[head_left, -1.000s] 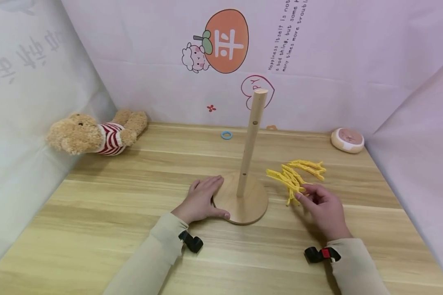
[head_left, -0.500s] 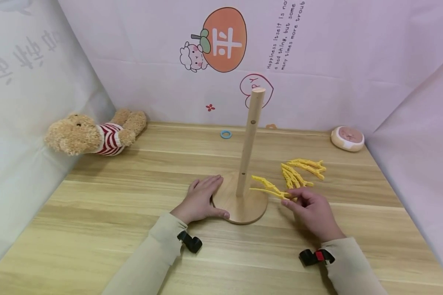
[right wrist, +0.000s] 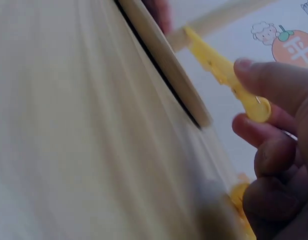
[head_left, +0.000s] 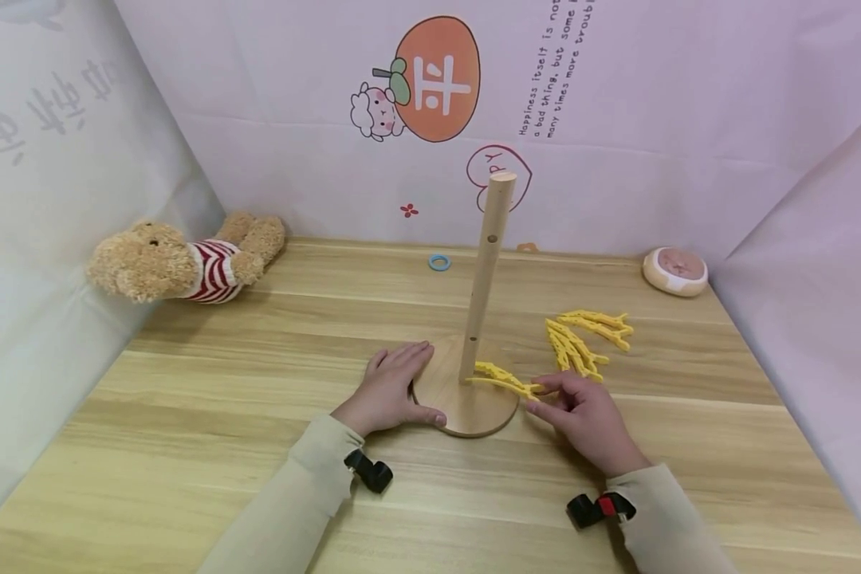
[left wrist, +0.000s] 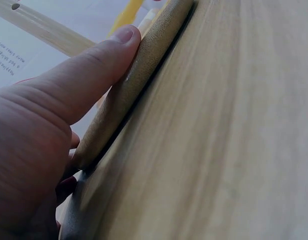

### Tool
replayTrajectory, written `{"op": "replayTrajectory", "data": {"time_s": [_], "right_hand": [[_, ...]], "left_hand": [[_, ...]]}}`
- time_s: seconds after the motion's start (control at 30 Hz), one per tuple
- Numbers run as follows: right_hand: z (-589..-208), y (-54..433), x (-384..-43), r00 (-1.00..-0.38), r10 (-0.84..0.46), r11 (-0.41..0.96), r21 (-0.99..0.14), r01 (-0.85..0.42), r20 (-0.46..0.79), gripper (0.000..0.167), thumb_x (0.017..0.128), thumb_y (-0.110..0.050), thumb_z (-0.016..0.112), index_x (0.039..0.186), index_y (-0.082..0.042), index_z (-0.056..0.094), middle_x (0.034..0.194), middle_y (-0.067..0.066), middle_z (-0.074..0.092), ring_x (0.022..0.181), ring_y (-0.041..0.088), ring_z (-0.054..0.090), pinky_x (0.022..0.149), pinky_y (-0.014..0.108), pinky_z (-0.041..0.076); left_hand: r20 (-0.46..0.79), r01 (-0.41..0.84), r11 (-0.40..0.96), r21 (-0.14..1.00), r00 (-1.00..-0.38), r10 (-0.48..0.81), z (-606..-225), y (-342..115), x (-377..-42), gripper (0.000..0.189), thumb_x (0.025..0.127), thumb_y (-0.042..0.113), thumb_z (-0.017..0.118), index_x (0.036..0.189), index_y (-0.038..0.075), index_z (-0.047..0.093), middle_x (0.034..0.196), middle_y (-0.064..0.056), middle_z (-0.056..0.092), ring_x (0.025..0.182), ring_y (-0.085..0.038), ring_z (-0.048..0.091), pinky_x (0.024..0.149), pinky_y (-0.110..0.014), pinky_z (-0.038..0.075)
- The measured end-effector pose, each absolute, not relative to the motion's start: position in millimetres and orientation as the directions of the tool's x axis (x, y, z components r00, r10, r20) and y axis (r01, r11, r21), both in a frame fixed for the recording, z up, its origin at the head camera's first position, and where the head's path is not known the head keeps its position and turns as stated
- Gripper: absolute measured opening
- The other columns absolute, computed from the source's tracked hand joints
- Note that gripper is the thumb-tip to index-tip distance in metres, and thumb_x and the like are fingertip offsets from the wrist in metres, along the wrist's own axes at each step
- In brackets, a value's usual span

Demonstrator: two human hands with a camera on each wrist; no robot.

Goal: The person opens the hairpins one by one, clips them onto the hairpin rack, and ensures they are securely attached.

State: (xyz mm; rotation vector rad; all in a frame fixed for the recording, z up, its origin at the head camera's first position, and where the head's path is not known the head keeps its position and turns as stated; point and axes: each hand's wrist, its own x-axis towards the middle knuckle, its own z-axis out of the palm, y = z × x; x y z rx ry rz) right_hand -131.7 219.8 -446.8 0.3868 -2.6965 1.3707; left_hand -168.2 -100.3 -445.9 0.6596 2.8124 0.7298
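A wooden stand has a round base (head_left: 469, 416) and an upright post (head_left: 485, 275) with small holes. My left hand (head_left: 387, 391) lies spread on the left edge of the base; in the left wrist view the thumb (left wrist: 101, 62) presses at its rim. Between thumb and fingers my right hand (head_left: 587, 416) pinches a yellow alligator hair clip (head_left: 505, 378) by its handle end. The clip's two prongs are parted and reach over the base, tips at the foot of the post. Several more yellow hair clips (head_left: 572, 351) lie on the table beyond the right hand.
At the back left a teddy bear (head_left: 179, 259) in a striped sweater lies on its side. A small blue ring (head_left: 439, 262) is behind the post. A round plush item (head_left: 677, 272) sits at the back right. Printed cloth (head_left: 273, 88) walls in the wooden table.
My right hand has lifted one hair clip off the group and carried it left to the foot of the post, its prongs parting on the way. The left hand stays on the base.
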Motion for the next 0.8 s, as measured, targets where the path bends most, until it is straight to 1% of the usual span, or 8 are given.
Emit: {"op": "replayTrajectory", "data": {"time_s": [0.13, 0.27, 0.43, 0.67, 0.8], "right_hand": [[-449, 213, -129, -0.972, -0.183, 0.565, -0.794, -0.226, 0.147, 0.033, 0.083, -0.025, 0.084, 0.112, -0.012, 0.074, 0.075, -0.001, 0.057, 0.062, 0.01, 0.05, 0.053, 0.025, 0.043], [-451, 209, -128, -0.973, -0.199, 0.566, -0.796, -0.214, 0.12, 0.036, 0.083, -0.026, 0.083, 0.115, -0.012, 0.073, 0.073, -0.001, 0.056, 0.063, 0.011, 0.049, 0.052, 0.025, 0.043], [-453, 201, -129, -0.971, -0.189, 0.55, -0.803, -0.23, 0.148, 0.036, 0.084, -0.027, 0.083, 0.115, -0.012, 0.074, 0.08, -0.002, 0.06, 0.066, 0.011, 0.052, 0.054, 0.025, 0.044], [-455, 182, -134, -0.966, -0.175, 0.56, -0.788, -0.256, 0.19, 0.038, 0.085, -0.026, 0.082, 0.119, -0.012, 0.074, 0.095, -0.004, 0.068, 0.078, 0.014, 0.056, 0.067, 0.026, 0.047], [-455, 173, -136, -0.969, -0.167, 0.56, -0.791, -0.245, 0.183, 0.039, 0.085, -0.026, 0.082, 0.121, -0.011, 0.074, 0.096, -0.003, 0.068, 0.08, 0.015, 0.055, 0.069, 0.026, 0.047]], "left_hand": [[-0.047, 0.377, 0.782, 0.495, -0.888, 0.458, -446, -100, -168, 0.117, 0.07, 0.065, 0.082, 0.159, 0.011, 0.028, 0.165, -0.004, 0.026, 0.152, -0.022, 0.02, 0.122, -0.052, 0.004], [-0.053, 0.377, 0.784, 0.492, -0.887, 0.46, -445, -99, -168, 0.116, 0.071, 0.064, 0.081, 0.16, 0.011, 0.028, 0.165, -0.003, 0.025, 0.152, -0.022, 0.019, 0.122, -0.052, 0.003], [-0.061, 0.373, 0.789, 0.488, -0.888, 0.457, -445, -100, -168, 0.117, 0.071, 0.064, 0.081, 0.16, 0.012, 0.026, 0.165, -0.002, 0.024, 0.152, -0.022, 0.018, 0.122, -0.052, 0.003], [-0.069, 0.368, 0.789, 0.491, -0.887, 0.456, -444, -101, -168, 0.117, 0.071, 0.065, 0.08, 0.16, 0.012, 0.026, 0.166, -0.002, 0.024, 0.153, -0.022, 0.017, 0.122, -0.052, 0.003], [-0.062, 0.371, 0.784, 0.497, -0.886, 0.459, -444, -100, -167, 0.117, 0.071, 0.065, 0.081, 0.16, 0.012, 0.027, 0.165, -0.003, 0.025, 0.152, -0.023, 0.018, 0.122, -0.053, 0.003]]}}
